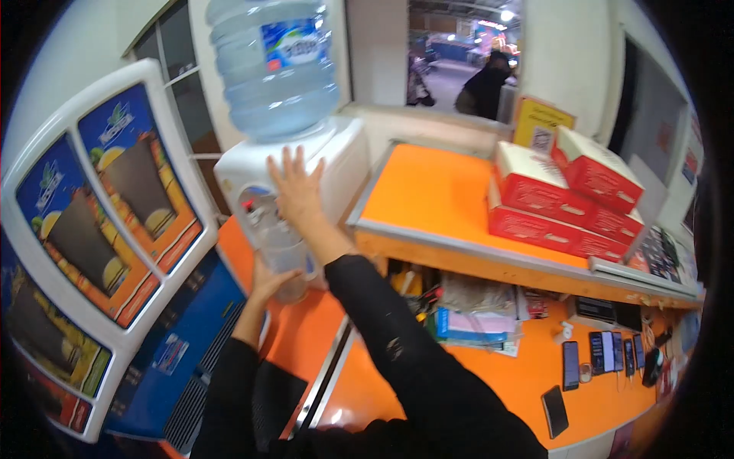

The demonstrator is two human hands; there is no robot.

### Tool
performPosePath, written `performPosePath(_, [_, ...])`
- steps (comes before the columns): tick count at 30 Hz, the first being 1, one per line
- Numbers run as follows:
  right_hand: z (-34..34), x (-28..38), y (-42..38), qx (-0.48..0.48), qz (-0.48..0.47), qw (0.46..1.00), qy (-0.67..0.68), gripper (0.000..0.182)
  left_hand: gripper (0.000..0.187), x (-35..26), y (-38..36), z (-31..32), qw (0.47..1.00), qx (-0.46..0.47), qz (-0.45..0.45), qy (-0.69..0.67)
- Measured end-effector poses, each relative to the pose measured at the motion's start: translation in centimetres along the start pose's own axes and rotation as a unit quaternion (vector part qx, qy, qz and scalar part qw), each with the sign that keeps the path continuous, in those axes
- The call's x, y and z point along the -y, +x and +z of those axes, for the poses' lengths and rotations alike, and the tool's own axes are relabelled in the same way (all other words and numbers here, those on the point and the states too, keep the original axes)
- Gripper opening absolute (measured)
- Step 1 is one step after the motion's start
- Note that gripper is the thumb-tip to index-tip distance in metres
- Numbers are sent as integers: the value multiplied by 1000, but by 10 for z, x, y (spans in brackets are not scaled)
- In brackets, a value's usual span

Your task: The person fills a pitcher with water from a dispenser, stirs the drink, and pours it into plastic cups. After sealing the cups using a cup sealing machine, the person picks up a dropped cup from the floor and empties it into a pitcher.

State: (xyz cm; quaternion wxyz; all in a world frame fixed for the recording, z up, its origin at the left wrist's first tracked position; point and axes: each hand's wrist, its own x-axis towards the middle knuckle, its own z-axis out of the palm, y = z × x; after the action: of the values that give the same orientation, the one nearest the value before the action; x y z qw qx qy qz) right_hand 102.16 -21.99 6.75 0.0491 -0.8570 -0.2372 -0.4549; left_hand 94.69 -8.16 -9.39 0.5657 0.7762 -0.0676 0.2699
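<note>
A white water dispenser carries a large clear blue water bottle on its top. A clear plastic container stands upright at the dispenser's front, under the red tap. Low on this container, my left hand is wrapped round its side, thumb stretched across the front. My right hand lies above it against the dispenser's front, fingers spread; its palm side is hidden, and the container's top is close to it.
At the left stands a drink machine with picture panels. Red and white boxes are stacked on the orange raised counter. Below are plastic packets and several phones. A person is beyond the window.
</note>
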Motion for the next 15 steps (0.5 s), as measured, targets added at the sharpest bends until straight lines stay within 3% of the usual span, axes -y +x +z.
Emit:
performPosePath(2, [-9, 0, 0, 18, 1, 1000, 17, 94, 103, -7, 0, 2, 999, 11, -39, -36])
performPosePath(8, [-20, 1, -1, 12, -2, 1000, 1, 93, 107, -7, 0, -1, 997, 5, -67, 25])
performPosePath(15, [-22, 0, -1, 31, -3, 999, 14, 94, 111, 13, 3, -4, 998, -4, -59, 33])
